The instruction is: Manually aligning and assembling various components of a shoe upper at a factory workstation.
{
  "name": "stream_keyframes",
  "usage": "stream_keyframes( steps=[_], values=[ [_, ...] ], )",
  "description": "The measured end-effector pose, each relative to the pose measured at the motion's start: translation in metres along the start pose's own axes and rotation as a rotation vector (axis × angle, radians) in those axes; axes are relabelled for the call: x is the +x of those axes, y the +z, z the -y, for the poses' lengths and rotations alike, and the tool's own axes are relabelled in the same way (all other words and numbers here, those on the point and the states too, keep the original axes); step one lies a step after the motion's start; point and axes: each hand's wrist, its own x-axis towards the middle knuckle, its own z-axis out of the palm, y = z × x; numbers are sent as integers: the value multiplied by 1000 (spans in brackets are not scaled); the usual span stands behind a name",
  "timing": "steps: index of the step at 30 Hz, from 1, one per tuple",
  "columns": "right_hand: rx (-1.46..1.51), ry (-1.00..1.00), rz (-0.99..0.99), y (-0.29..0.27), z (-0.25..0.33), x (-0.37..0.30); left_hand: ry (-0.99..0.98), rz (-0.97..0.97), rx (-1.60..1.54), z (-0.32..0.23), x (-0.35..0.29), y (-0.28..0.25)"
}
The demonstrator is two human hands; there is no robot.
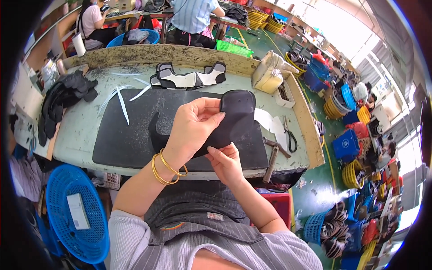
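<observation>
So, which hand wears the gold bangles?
The left hand, higher on the black piece: gold bangles circle its wrist. The right hand, lower on that piece, shows a bare wrist.

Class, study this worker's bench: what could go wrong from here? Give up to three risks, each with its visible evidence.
1. The black piece might slip or bend out of line, since the left hand and right hand grip it only near its edges.
2. The hammer could be knocked off, as its handle reaches the bench's front edge.
3. The scissors might nick the white pieces beside them if bumped.
</observation>
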Motion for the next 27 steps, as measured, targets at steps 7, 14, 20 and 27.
stream_keyframes(
  steps=[7,14,20,27],
  values=[
    [41,3,-41,-3,-4,7,-26,-23,5,2,5,0],
    [-147,-146,-48,8,0,4,64,-14,-116,-2,-5,-9],
    [-1377,-1015,282,14,47,22,98,192,-100,-6,-22,-79],
    [-1833,-792,678,-16,-11,14,-467,65,165,52,-74,-151]
  ],
)
